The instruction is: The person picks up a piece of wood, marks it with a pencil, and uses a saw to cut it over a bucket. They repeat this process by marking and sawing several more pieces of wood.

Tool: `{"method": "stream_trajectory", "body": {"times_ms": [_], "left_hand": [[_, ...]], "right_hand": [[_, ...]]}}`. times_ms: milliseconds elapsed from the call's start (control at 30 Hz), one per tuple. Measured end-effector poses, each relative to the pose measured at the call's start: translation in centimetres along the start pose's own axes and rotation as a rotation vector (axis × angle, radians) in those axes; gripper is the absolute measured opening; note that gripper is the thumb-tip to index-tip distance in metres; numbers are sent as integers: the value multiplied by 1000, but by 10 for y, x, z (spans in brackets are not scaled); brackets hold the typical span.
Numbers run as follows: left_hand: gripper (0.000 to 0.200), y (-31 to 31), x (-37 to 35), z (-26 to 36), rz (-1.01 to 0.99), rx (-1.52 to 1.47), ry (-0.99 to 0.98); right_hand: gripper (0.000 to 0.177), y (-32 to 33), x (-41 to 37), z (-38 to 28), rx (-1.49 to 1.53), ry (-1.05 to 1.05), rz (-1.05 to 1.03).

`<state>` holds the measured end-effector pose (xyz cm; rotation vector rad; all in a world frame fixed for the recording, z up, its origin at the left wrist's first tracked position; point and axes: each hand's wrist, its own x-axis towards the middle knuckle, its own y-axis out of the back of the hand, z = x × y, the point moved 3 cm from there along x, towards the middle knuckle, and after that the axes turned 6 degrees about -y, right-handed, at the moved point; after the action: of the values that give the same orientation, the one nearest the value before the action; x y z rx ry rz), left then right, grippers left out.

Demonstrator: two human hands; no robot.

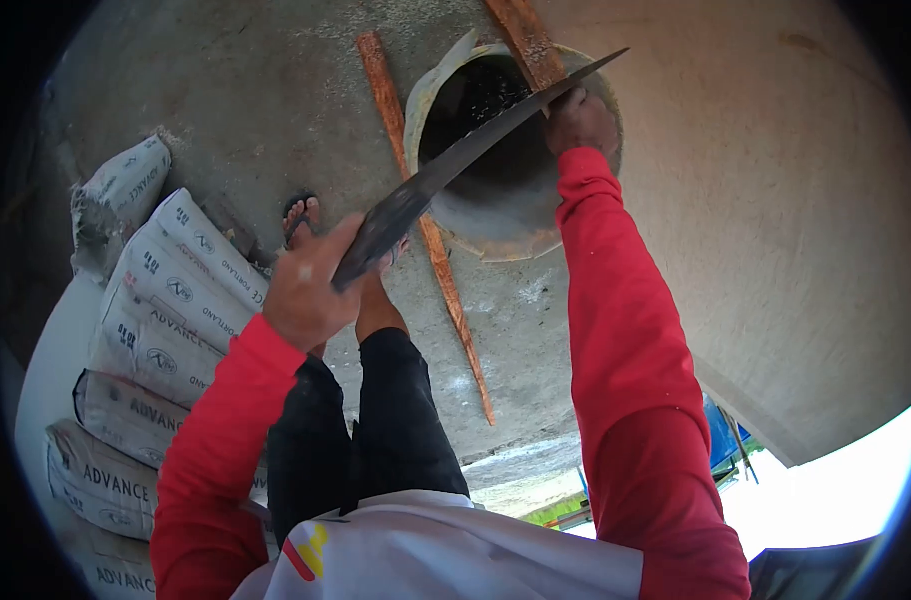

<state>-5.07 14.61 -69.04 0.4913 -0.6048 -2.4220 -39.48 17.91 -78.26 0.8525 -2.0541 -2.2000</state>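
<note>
My left hand (313,282) is closed around the handle end of a handsaw (455,158). The long dark blade slants up and right across the mouth of a round bucket (505,228), its narrow tip beyond my right hand. My right hand (582,124) grips the near end of a reddish-brown wooden board (531,42) at the bucket's right rim, its fingers partly hidden behind the blade. The blade crosses the board's end, close to my right fingers. On the floor, a long thin wooden strip (443,275) lies left of the bucket, passing under the saw in this view.
Stacked cement bags (180,285) stand at the left, with a torn bag (125,195) behind them. A large plywood sheet (755,200) fills the right side. My sandalled foot (300,218) stands on the concrete floor (265,90), where sawdust lies scattered near the top.
</note>
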Motion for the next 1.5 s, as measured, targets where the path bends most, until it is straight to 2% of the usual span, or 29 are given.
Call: {"method": "stream_trajectory", "body": {"times_ms": [33, 133, 200, 267, 367, 433, 500, 600, 667, 767, 833, 867, 933, 1000, 1067, 1133, 1233, 1267, 1333, 1433, 1500], "left_hand": [[51, 12, -34, -10, 27, -8, 3], [48, 3, -26, -21, 64, 3, -50], [46, -38, 41, -17, 0, -103, -107], [51, -56, 100, 2, -213, -1, 53], [50, -48, 63, -1, -148, -29, 54], [51, -12, -17, -19, -9, -25, 18], [52, 10, -74, -34, 1, -41, 39], [53, -27, -15, -39, -17, -81, -31], [55, -60, 86, -6, -209, -63, 53], [55, -66, 98, 5, -258, -89, 61], [54, -30, 11, -8, 9, -16, -56], [53, -6, -31, -14, 23, -35, -55], [52, 8, -52, -15, 17, -61, -35], [49, 1, -35, -21, 2, -50, -3], [47, -44, 50, -10, -82, -75, -1], [48, -65, 125, 17, -231, -53, 91], [52, -56, 76, 4, -110, -73, 19], [53, -34, 36, 2, 5, -117, -43], [54, 6, -36, -9, 50, -59, -32], [53, 12, -28, -4, 14, -58, 24], [52, -33, 37, -12, -14, -131, -56]], "right_hand": [[56, -1, 1, 0, 28, 11, 10], [58, -5, 2, 4, 63, 28, 50], [58, -5, 3, 5, 55, 27, 84], [58, -5, 5, 4, 44, 42, 92], [57, -10, 9, 10, -4, 45, 98], [55, -12, 13, 14, 21, 66, 129], [55, -14, 13, 14, 89, 142, 171], [56, -26, 30, 29, -46, 214, 176], [57, -20, 23, 25, 13, 205, 196], [57, -15, 17, 22, 57, 147, 156], [56, -12, 19, 10, 102, 152, 132], [56, -10, 16, 8, 116, 169, 129], [56, -10, 15, 18, 115, 188, 113], [56, -14, 23, 19, 108, 217, 100], [57, -10, 16, 14, 131, 158, 156], [58, -16, 11, 16, 126, 140, 158], [60, -14, 24, 20, 72, 162, 107], [61, -13, 23, 21, 60, 131, 84], [61, -12, 17, 11, 49, 88, 62], [60, -9, 6, 12, -10, 30, 66], [59, -16, 13, 13, -52, -5, 94]]}}
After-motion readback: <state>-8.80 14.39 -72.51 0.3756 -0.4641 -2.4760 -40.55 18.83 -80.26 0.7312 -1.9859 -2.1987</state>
